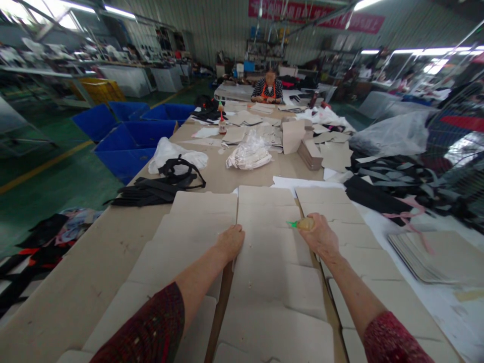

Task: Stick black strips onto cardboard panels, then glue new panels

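My right hand [321, 236] is wrapped round a small squeeze bottle [305, 224] with a green nozzle and yellowish contents. The nozzle points left, just over the middle row of overlapping grey-beige cardboard sheets [264, 247]. My left hand [230, 242] rests at the left edge of that middle row, its fingers bent and close together; what they may pinch is hidden. Beneath my left forearm runs another row of overlapping sheets [162, 259]. A third row [372, 262] lies under and beside my right forearm. Small pale dots show on the middle row.
Farther up the table [113, 242] are black straps [151, 190], a plastic bag of pale pieces [249, 154], cardboard stacks [310, 154] and a red-nozzled bottle [222, 123]. Blue bins [124, 146] stand left. A sheet stack [434, 257] and a fan [461, 146] are right. A person [267, 91] sits opposite.
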`<state>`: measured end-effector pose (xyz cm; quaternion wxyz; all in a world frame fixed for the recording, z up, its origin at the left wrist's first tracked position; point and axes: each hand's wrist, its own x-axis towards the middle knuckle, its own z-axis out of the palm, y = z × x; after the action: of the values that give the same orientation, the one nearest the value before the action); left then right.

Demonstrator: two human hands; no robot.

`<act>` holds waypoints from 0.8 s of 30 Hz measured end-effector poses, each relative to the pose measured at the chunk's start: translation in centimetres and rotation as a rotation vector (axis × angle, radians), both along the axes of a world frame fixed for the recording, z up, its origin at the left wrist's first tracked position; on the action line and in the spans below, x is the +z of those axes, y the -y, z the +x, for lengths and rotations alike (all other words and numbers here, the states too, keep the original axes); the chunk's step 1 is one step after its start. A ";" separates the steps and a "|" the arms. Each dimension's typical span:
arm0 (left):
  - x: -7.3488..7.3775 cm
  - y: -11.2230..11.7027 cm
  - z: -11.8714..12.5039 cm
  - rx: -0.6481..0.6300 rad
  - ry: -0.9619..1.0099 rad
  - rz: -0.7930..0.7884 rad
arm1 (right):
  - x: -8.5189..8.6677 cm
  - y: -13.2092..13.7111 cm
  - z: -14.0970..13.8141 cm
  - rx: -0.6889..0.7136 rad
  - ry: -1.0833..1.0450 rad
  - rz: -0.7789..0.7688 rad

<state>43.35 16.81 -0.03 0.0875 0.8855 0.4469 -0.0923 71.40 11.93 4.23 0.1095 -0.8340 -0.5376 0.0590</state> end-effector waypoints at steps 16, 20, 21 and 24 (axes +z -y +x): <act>0.4 0.0 0.2 0.006 -0.003 -0.009 | 0.7 -0.4 1.1 0.037 -0.006 -0.053; 0.4 0.0 0.2 0.013 -0.008 -0.010 | -0.4 -0.6 0.0 -0.021 -0.088 0.020; 0.3 0.1 0.2 0.016 -0.009 -0.010 | -0.8 -0.7 -0.3 -0.043 -0.100 0.054; 0.3 0.2 0.3 0.023 -0.012 -0.006 | -1.6 -1.2 -1.7 -0.078 -0.149 0.194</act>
<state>43.60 16.59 0.29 0.0884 0.8796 0.4571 -0.0978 69.68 13.17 2.60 0.2317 -0.8329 -0.4985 0.0641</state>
